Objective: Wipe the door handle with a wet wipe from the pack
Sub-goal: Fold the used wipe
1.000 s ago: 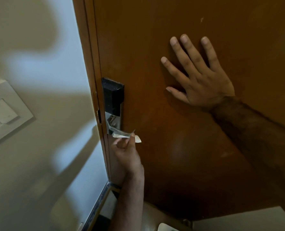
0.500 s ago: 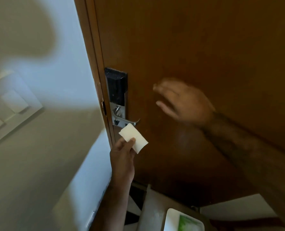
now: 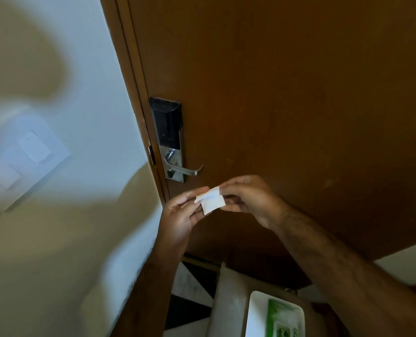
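Note:
A silver lever door handle (image 3: 186,170) sticks out of a black and silver lock plate (image 3: 168,132) on the brown door (image 3: 287,105). A little below the handle, both hands hold a small folded white wet wipe (image 3: 212,201). My left hand (image 3: 180,215) pinches its left edge and my right hand (image 3: 248,199) pinches its upper right corner. The wipe is apart from the handle. The green and white wipe pack (image 3: 283,319) lies in a white tray (image 3: 254,314) at the bottom of the view.
A white wall (image 3: 56,215) with a blurred switch plate (image 3: 24,154) lies left of the door frame (image 3: 134,93). Below the hands is a pale surface (image 3: 229,307) bearing the tray, with dark floor beside it.
My right hand left the door panel and came down to grip the wipe. My left hand drew the wipe away from the handle, down and to the right. The view tilted downward.

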A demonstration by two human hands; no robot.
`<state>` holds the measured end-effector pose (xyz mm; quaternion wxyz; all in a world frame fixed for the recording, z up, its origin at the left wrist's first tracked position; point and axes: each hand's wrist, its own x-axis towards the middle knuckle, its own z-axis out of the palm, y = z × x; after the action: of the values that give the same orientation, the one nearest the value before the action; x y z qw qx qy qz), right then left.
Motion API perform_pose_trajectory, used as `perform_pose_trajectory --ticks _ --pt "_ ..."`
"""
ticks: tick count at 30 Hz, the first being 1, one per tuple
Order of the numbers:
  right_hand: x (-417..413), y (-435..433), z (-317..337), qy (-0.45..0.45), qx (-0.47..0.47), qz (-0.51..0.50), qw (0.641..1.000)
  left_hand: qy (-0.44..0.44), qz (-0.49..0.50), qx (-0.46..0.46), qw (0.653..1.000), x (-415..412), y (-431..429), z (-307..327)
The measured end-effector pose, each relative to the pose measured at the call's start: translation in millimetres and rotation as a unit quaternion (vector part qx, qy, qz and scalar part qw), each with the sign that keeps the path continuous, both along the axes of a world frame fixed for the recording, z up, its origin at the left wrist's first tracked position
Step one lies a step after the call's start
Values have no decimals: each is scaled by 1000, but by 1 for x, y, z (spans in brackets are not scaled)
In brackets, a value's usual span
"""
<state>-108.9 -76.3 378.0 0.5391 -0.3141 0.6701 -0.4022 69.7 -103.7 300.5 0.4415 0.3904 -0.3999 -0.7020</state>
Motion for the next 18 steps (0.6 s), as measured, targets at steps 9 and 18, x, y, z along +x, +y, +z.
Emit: perform_pose_trajectory --ticks 9,18 --pt "-9 33 -31 -164 8 -11 986 -84 -84 -83 989 11 16 -5" --pt "-35 101 -168 -89 70 -34 993 -258 -151 -58 952 -21 54 -100"
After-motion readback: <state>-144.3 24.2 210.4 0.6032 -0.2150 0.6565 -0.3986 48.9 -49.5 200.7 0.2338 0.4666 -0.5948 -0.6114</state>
